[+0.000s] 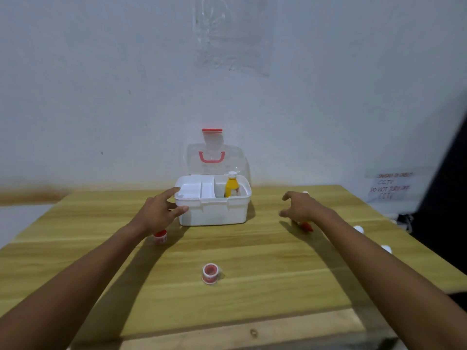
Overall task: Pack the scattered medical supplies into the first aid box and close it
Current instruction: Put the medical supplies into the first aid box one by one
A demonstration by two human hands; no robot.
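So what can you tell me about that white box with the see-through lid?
The first aid box is white plastic, rectangular with rounded corners, standing on the wooden table near the wall. Its clear lid, with a red handle and a red latch at the top, stands open and upright. Inside, a white tray fills the left part; a yellow bottle with a white cap stands upright on the right. The left hand touches its front-left corner.

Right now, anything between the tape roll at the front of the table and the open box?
Nothing visible. The tape roll sits alone on bare table, with open wood up to the first aid box. Its lid is up. The left hand rests at the box's left corner, off that line.
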